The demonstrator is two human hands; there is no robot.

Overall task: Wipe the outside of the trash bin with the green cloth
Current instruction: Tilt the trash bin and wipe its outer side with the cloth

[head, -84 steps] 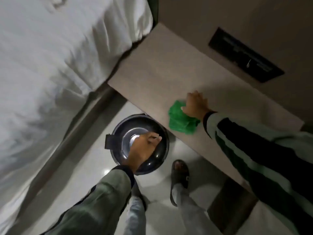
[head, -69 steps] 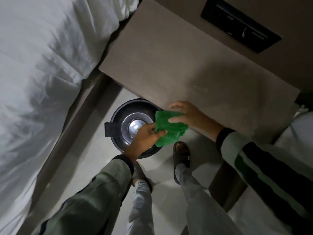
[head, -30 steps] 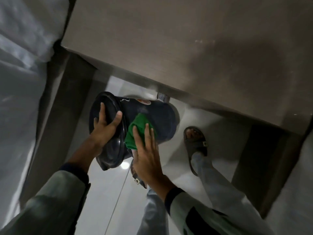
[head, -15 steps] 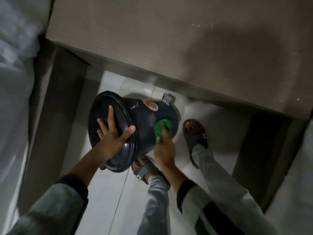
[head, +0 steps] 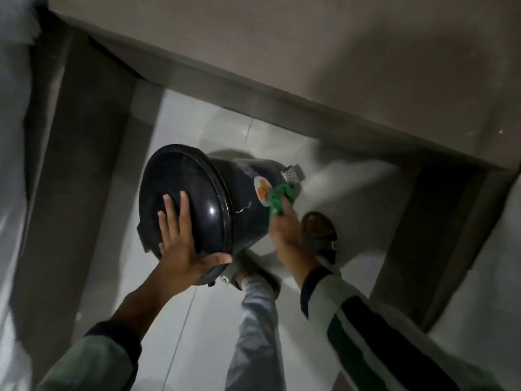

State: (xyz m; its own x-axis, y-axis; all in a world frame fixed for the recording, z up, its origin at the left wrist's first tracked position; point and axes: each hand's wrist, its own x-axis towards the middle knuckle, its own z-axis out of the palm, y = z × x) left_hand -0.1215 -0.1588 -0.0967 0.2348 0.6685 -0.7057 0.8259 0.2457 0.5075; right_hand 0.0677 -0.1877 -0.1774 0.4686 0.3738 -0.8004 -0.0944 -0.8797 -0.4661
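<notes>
A black round trash bin (head: pixel 242 204) with a closed lid leans over on the white floor, its lid turned toward me. My left hand (head: pixel 180 244) lies flat on the lid with fingers spread and the thumb hooked under the rim. My right hand (head: pixel 284 224) presses the bunched green cloth (head: pixel 279 197) against the bin's side, just beside a round orange and white sticker (head: pixel 261 189). A grey pedal (head: pixel 290 174) sticks out near the bin's base.
A brown table (head: pixel 310 52) overhangs the bin from the back. A dark bed frame (head: pixel 81 165) and white bedding (head: pixel 11 136) run along the left. My sandalled right foot (head: pixel 320 235) stands next to the bin. A dark table leg (head: pixel 439 235) stands at the right.
The bin has tipped further with its lid toward me. My right hand has slid the cloth along the side toward the base. My left hand has shifted lower on the lid.
</notes>
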